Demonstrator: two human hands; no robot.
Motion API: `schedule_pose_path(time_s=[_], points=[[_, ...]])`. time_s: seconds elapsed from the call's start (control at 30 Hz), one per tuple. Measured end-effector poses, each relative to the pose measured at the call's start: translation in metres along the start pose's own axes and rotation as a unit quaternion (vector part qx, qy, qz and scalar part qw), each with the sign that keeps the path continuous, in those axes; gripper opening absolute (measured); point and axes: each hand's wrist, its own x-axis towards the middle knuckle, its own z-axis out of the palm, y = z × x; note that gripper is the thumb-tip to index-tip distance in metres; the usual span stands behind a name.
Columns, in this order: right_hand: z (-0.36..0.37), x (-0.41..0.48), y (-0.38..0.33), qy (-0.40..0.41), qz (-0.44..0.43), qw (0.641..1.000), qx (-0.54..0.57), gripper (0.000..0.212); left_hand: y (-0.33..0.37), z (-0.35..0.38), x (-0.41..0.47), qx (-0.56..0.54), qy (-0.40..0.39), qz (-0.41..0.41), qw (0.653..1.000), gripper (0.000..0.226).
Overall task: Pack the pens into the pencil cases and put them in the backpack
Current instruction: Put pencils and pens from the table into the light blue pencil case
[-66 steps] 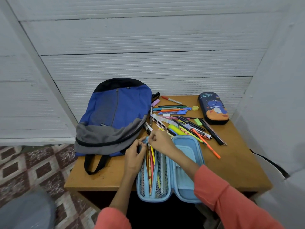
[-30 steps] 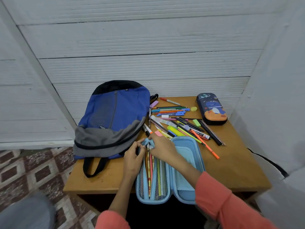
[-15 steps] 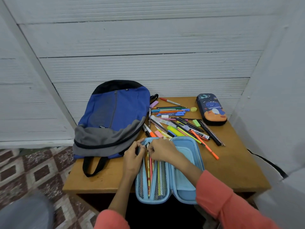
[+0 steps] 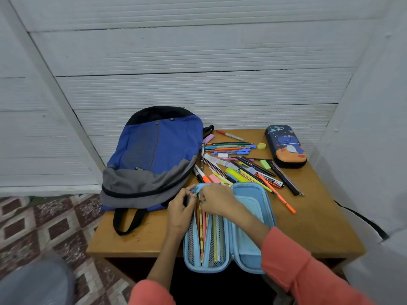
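Head view. A small wooden table (image 4: 312, 219) stands in a corner against a white ribbed wall (image 4: 198, 89); a second white panel (image 4: 374, 128) closes the right side; the floor (image 4: 44, 219) at left is tiled in maroon and cream squares; a blurred grey shape (image 4: 33, 282) fills the lower left corner.

On the table's left half lies a blue and grey backpack (image 4: 154, 155), flat, its black strap (image 4: 127, 221) looping toward the near edge; at the far right corner lies a dark case (image 4: 285, 146) with a cartoon print, zipped; between the two spreads a loose heap of pens (image 4: 240, 164), with a yellow highlighter (image 4: 236, 172), a green eraser (image 4: 265, 164), a pink eraser (image 4: 214, 178) and an orange pen (image 4: 277, 194) at its near right fringe.

A light blue case (image 4: 248, 227) lies open at the near edge, overhanging it; its left half holds several pencils (image 4: 201, 230) behind mesh pockets; its right half shows bare lining.

Both hands meet at the far end of the open case's left half; the left hand (image 4: 180, 208) pinches the blue edge there; the right hand (image 4: 217, 200) is curled with fingertips beside the pencil tops, but what it grips cannot be told; both sleeves (image 4: 293, 265) are coral.
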Motion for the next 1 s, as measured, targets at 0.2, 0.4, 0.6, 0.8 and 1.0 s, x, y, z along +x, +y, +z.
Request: schedule_pose_path(time_s=[0.2, 0.4, 0.6, 0.8, 1.0], points=[[0.000, 0.005, 0.002, 0.005, -0.012, 0.999, 0.042, 0.006, 0.000, 0.000, 0.000, 0.001, -0.007, -0.003, 1.000, 0.017], [-0.022, 0.023, 0.027, 0.079, 0.052, 0.984, 0.148, 0.009, 0.003, 0.001, 0.000, -0.007, -0.003, -0.021, 1.000, 0.020], [-0.049, 0.060, 0.104, 0.199, 0.170, 0.963, 0.058, 0.021, 0.004, 0.000, -0.002, -0.015, -0.005, -0.029, 0.999, 0.020], [-0.044, 0.070, 0.158, 0.127, 0.208, 0.968, -0.061, 0.025, 0.005, -0.001, -0.001, -0.017, -0.006, -0.030, 0.999, 0.019], [-0.027, 0.073, 0.171, 0.116, 0.202, 0.965, -0.123, 0.025, 0.003, -0.001, -0.001, -0.009, -0.007, -0.026, 1.000, 0.020]])
